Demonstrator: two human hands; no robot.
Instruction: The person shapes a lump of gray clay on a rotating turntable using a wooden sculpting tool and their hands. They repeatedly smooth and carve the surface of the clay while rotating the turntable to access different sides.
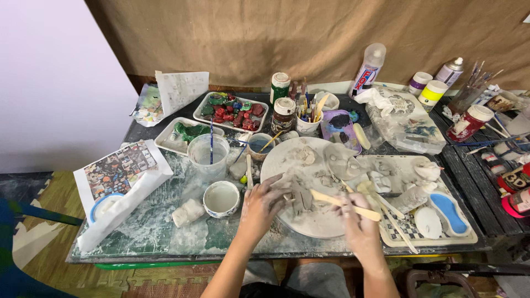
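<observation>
1. Nearest the camera: two bare forearms reach up from the bottom edge over a clay-smeared table (165, 237).
2. Left hand (264, 203): fingers curled down and pressed together onto a grey clay piece (301, 197), pinning it at the near-left part of the round white work board (309, 223). Hand is coated in clay.
3. Right hand (359, 221): closed in a pinch grip on a wooden modelling tool (342, 204). The tool lies nearly level, its tip pointing left and touching the clay piece just beside the left fingers.
4. Judged step: shaping or trimming the clay, one hand steadying, the other working the tool edge.
5. Judged requirement for the next stroke: firm hold by the left hand so the piece does not slide, and light, controlled tool pressure, as the clay looks soft and thin.
6. Surroundings: white ceramic cup (221, 198) just left of the left hand; clear plastic water cup (208, 156) with a brush behind it; tray of red and green painted pieces (232, 111) further back; rectangular tray (466, 238) with more clay parts to the right.
</observation>
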